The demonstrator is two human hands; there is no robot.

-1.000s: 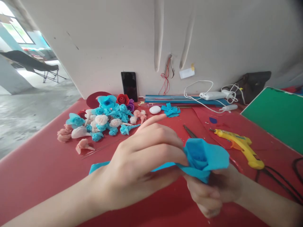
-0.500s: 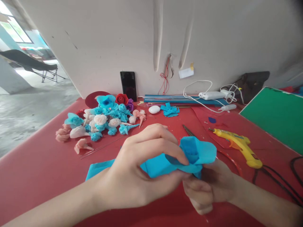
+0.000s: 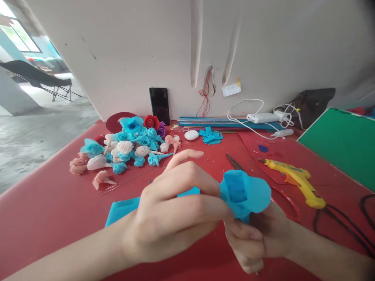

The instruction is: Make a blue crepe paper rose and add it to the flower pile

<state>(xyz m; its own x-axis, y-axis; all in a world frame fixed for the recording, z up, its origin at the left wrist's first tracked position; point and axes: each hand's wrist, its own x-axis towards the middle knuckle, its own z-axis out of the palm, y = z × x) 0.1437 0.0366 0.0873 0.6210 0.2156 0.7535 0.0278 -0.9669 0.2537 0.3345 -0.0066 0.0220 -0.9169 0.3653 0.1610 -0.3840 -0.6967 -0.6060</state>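
Observation:
Between my two hands is a blue crepe paper flower (image 3: 246, 191) with a wide outer petal flaring to the right and darker folds at its centre. My right hand (image 3: 252, 242) is closed around the flower's base from below. Fingers of my left hand (image 3: 181, 210) pinch the flower's left side, the index and thumb tips partly hidden behind the other fingers. Behind my left wrist a strip of blue crepe paper (image 3: 121, 210) lies on the red tabletop (image 3: 52, 226). Scissors (image 3: 287, 203) with red handles rest partly hidden behind the flower.
A pile of blue, white and pink paper flowers (image 3: 125, 146) sits at the left. Blue paper scraps (image 3: 211, 135) and a white egg-shaped object (image 3: 191, 135) are further back. A yellow glue gun (image 3: 293, 179) with a black cord (image 3: 348, 226) lies right, near a green board (image 3: 342, 144). A phone (image 3: 159, 105) leans on the wall.
My left fingers have shifted downward on the flower's left edge, with the hand turned more back-side up. The outer petal now shows more fully, spread to the right.

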